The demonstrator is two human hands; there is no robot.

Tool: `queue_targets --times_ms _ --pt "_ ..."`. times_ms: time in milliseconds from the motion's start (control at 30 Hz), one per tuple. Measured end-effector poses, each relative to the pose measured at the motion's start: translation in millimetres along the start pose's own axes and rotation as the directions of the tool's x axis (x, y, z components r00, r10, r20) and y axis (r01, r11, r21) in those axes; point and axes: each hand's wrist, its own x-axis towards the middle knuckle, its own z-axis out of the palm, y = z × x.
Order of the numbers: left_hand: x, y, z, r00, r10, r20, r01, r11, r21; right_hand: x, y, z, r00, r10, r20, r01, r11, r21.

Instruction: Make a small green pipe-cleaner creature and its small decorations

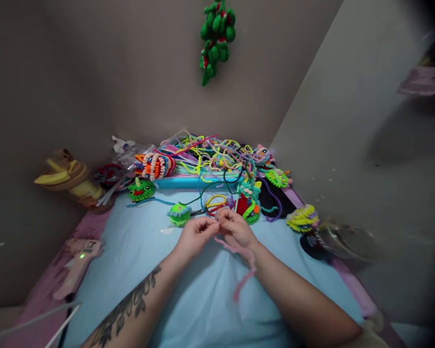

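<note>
Over the middle of the blue cloth, my left hand (198,233) and my right hand (238,231) meet with fingertips pinched together. A fuzzy pink pipe cleaner (239,251) runs from between the fingers and dangles, wavy, in front of my right wrist. Its gripped end is hidden by my fingers. Just beyond lie scissors (217,203) with yellow and red handles, partly covered by my hands. Left of them sits a small green pipe-cleaner figure (179,214); to the right is a red and green one (249,210).
A blue tray (195,183) heaped with colourful pipe cleaners (217,150) stands at the back. A pink glue gun (79,268) with a lit green light lies left. A clear jar (348,241) is at the right edge, near a yellow figure (303,218). Green figures (217,38) hang above.
</note>
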Motion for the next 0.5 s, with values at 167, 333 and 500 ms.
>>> queue_targets --times_ms 167,333,500 --pt "1.4 0.2 -7.3 0.989 -0.125 -0.077 0.120 0.990 -0.073 2.5 -15.6 -13.0 0.980 -0.186 0.068 0.198 0.906 -0.373" --pt "3.6 -2.9 -11.4 0.992 -0.089 -0.094 0.090 0.996 0.004 -0.8 -23.2 -20.4 0.899 -0.372 0.231 0.421 0.591 -0.688" --pt "2.9 -5.0 -9.2 0.999 -0.001 -0.052 0.009 0.988 0.151 -2.5 -19.6 -18.3 0.830 -0.411 0.376 0.532 0.385 -0.754"
